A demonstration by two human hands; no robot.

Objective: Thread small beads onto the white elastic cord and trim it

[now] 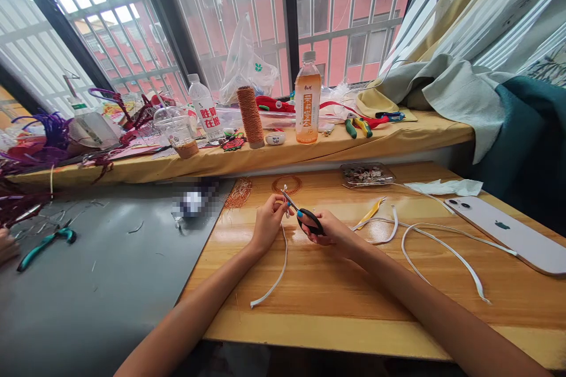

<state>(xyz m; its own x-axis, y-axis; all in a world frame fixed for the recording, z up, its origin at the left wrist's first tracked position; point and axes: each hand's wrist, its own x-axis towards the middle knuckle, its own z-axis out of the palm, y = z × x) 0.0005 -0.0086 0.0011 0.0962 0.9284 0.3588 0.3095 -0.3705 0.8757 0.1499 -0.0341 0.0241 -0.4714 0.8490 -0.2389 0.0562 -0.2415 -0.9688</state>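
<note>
My left hand [267, 222] pinches the top end of a white elastic strip [275, 274] that hangs down onto the wooden table [336, 300]. My right hand [329, 230] grips black-handled scissors [305, 217], whose blades point up-left at the strip's held end. Both hands hover just above the table's middle. Another long white strip [442, 244] curls across the table to the right of my right hand.
A white phone [508, 232] lies face down at the right. A copper wire coil [287, 184], a clear tray of small parts [367, 174] and a yellow tool [370, 212] sit behind my hands. Bottles, a thread spool [250, 116] and pliers [359, 125] crowd the sill. Teal pliers [44, 242] lie on the grey table.
</note>
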